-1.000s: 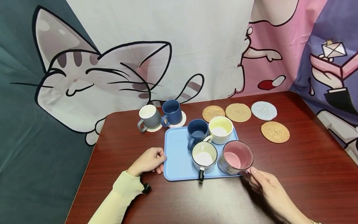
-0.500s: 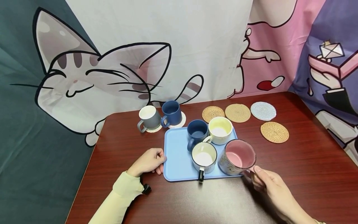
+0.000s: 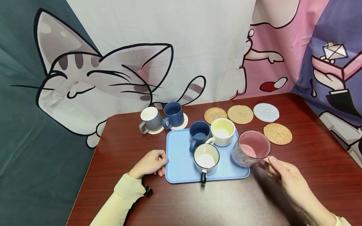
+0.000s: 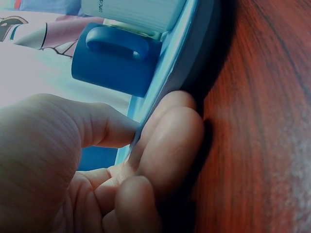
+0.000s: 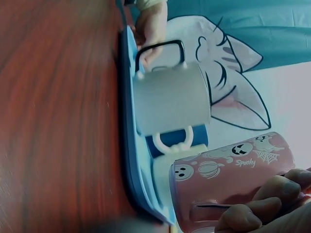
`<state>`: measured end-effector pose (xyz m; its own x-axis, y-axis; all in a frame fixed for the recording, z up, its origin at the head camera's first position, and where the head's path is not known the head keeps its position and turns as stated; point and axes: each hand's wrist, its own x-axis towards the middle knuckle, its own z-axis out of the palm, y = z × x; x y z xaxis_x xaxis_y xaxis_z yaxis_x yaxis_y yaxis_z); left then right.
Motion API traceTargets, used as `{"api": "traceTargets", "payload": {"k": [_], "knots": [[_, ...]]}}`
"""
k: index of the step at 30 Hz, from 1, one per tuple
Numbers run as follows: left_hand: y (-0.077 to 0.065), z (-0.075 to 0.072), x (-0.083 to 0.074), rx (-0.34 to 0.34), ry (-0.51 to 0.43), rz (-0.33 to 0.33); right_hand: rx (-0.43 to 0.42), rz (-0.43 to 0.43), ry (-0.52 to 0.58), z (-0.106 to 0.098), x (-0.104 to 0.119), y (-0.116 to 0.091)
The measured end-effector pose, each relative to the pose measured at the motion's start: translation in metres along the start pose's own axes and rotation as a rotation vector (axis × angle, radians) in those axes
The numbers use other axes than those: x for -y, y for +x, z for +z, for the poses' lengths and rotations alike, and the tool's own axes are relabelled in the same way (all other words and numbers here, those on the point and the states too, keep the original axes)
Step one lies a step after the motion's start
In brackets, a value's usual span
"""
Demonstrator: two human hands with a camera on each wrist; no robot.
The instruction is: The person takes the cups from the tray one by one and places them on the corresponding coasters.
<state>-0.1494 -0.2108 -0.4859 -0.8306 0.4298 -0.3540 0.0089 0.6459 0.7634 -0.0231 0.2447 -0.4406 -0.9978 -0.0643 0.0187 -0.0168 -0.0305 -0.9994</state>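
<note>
Blue, the tray (image 3: 178, 153) sat pinched by your left hand (image 3: 150, 163); the pink mug (image 3: 248, 153), gripped by your right hand (image 3: 288, 179), had shifted rightward over the tray's right side, apparently lifting off. The navy mug (image 3: 199, 133), black-handled mug (image 3: 206, 160) and yellow mug (image 3: 222, 132) blocked its left; a straw coaster (image 3: 278, 134) lay beyond.

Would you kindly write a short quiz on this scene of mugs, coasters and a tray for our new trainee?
1. How many bare coasters lie on the table?
2. Fill in the missing word: the right hand holds the pink mug by its ____.
3. True or false: the left hand pinches the edge of the blue tray.

Key: 1. Four. 2. Handle. 3. True.
</note>
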Motion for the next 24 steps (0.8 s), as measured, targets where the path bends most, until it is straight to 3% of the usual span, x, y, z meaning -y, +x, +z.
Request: {"api": "traceTargets", "payload": {"k": [5,12,20,24], "knots": [[0.0,0.0,-0.001,0.001,-0.005,0.002,-0.039,0.057,0.062,-0.011,0.004,0.012],[0.0,0.0,0.0,0.004,-0.015,0.0,-0.049,0.074,0.16,-0.028,0.013,0.036],[0.0,-0.001,0.001,0.009,-0.018,0.012,-0.134,0.099,0.218,-0.05,0.017,0.067],[-0.001,0.0,0.0,0.005,-0.017,0.013,-0.119,0.092,0.291,-0.062,0.017,0.084]]}}
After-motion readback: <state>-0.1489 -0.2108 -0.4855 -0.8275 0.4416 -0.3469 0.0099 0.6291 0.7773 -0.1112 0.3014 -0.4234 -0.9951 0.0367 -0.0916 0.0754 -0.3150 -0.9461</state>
